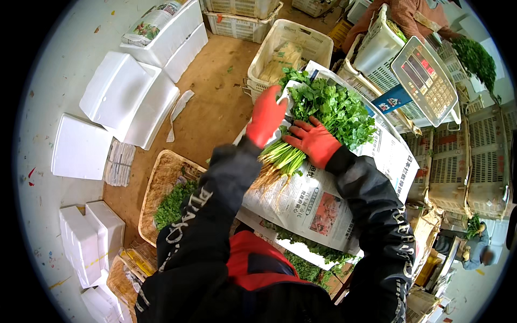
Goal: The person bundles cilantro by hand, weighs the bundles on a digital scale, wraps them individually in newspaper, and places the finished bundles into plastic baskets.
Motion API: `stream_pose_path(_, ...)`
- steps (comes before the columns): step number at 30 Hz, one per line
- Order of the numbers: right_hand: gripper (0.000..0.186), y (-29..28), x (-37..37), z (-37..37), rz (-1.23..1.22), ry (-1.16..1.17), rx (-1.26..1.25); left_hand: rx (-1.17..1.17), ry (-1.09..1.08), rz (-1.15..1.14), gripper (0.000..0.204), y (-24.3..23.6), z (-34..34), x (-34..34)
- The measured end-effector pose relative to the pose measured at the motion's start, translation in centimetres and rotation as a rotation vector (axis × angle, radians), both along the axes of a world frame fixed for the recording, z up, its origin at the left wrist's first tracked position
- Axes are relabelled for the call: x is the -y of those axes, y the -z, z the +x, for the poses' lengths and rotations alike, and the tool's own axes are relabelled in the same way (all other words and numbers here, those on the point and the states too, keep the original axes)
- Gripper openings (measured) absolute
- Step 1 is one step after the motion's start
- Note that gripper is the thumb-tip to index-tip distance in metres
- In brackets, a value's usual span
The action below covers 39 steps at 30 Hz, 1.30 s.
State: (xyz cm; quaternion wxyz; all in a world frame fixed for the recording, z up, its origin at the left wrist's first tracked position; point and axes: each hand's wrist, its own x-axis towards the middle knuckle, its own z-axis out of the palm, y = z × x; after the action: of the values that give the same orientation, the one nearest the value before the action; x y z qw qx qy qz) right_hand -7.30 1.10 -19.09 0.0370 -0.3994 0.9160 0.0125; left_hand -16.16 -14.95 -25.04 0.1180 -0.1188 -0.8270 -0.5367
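I watch from the head camera as two hands in red gloves work a bunch of leafy green herbs (328, 110) laid on a spread sheet of newspaper (318, 204) just above centre frame. The left hand (265, 116), at about eleven o'clock of the bunch, curls over the paper's edge and seems to pinch it up beside the leaves; I cannot tell how tightly. The right hand (314, 141) lies flat with fingers spread, pressed on the pale green stems (283, 159) where they gather, with the roots (269, 180) trailing toward seven o'clock. Dark jacket sleeves run down to the lower edge.

At three o'clock of the bunch sits a digital weighing scale (426, 81), tilted, over stacked cream plastic crates (474, 161). At twelve o'clock stands an open plastic crate (293, 46). At eight o'clock a woven bamboo tray (161, 188) holds more greens. White foam boxes (129, 99) line the brown floor at ten o'clock, with more at seven o'clock. Another person's sleeve (409, 13) shows at the top edge.
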Motion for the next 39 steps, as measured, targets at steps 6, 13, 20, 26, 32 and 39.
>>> stream_pose_path(6, 0.046, 2.8, -0.3, -0.7, -0.123, -0.022, -0.014, 0.013, 0.327, 0.043, 0.064, -0.6, 9.9, -1.0)
stream_pose_path(13, 0.062, -6.4, -2.2, 2.5, -0.124, 0.284, -0.097, -0.072, 0.197, -0.145, 0.066, -1.3, 10.6, -0.8)
stream_pose_path(20, 0.055, -0.7, -6.6, -3.1, -0.402, 0.968, 0.075, 0.021, 0.164, -0.287, 0.065, -2.1, 11.2, -1.7)
stream_pose_path(26, 0.046, 2.4, -5.9, -5.3, -0.52, 0.946, -0.067, -0.06, 0.074, -0.667, 0.073, -3.4, 12.5, -2.5)
stream_pose_path(32, 0.037, 0.6, -5.4, -4.1, -0.385, 0.747, -0.384, -0.075, 0.041, -0.623, 0.064, -1.8, 12.0, -2.8)
stream_pose_path(39, 0.035, -1.6, 3.0, 2.2, -0.674, 0.203, 0.03, 0.288, 0.089, 0.753, 0.033, 1.2, 8.0, 0.3)
